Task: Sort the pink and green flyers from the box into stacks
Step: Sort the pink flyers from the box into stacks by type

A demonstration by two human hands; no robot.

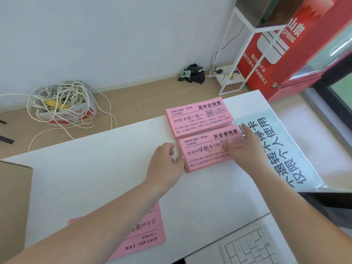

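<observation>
Both hands at the near pink flyer stack (203,153) on the white table (95,178).
The left hand (165,162) put its thumb to the stack's left edge, fingers loosely curled, empty; the right hand (245,147) lay flat on its right half. The stack ran left-right, print upright to the person.

White table (95,178) holds far pink stack (198,117), near pink stack (203,155), pale printed sheet (285,149).

White desk (95,178) bearing a keyboard (251,248) at its near right; floor beyond with a box of tangled cord (64,103), dark cloth heap (194,73), white rack (226,80) and red cabinet (304,54).
</observation>
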